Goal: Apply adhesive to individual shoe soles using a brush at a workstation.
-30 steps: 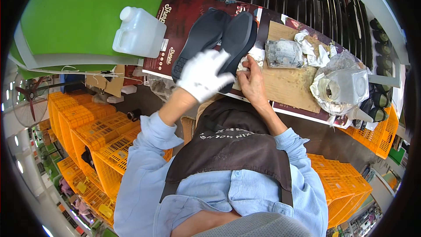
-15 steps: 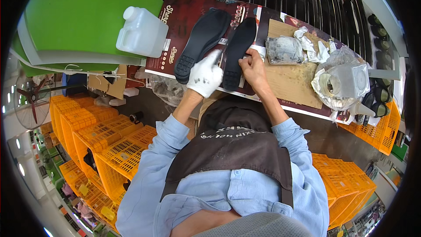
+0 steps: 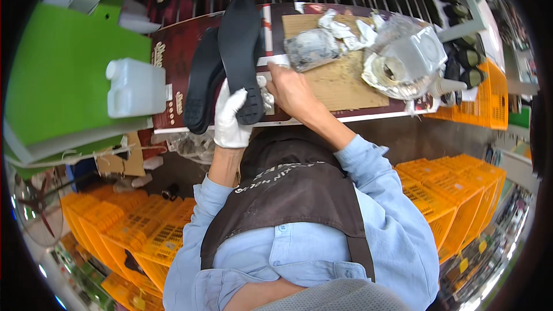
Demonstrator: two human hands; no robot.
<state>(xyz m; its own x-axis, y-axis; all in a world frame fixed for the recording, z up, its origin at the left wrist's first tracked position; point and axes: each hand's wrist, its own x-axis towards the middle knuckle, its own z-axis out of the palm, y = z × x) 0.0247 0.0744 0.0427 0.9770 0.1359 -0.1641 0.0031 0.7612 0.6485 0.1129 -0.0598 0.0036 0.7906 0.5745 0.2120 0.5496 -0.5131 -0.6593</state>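
A black shoe sole (image 3: 240, 40) is gripped near its lower end by my left hand (image 3: 233, 116), which wears a white glove. The thumb lies over the sole's upper face and the other fingers pass beneath it. Another black sole (image 3: 199, 83), with a blocky heel tread, lies on the table to the left, partly covered by the held one. My bare right hand (image 3: 294, 91) is closed just right of the held sole, over a pale strip of the table's printed cover. What its fingertips pinch, if anything, is hidden.
On the dark red printed board (image 3: 173, 29) stands a white plastic jug (image 3: 136, 88), at left. A cardboard sheet (image 3: 351, 92) at right bears a stained wrapped container (image 3: 313, 49), crumpled tissues (image 3: 345, 31) and a plastic-wrapped clear container (image 3: 423, 52). Orange crates (image 3: 455, 190) stand on both sides.
My left hand has taken hold of the right-hand sole and tilted it over the other one. My right hand has come off that sole. The whole view has shifted.
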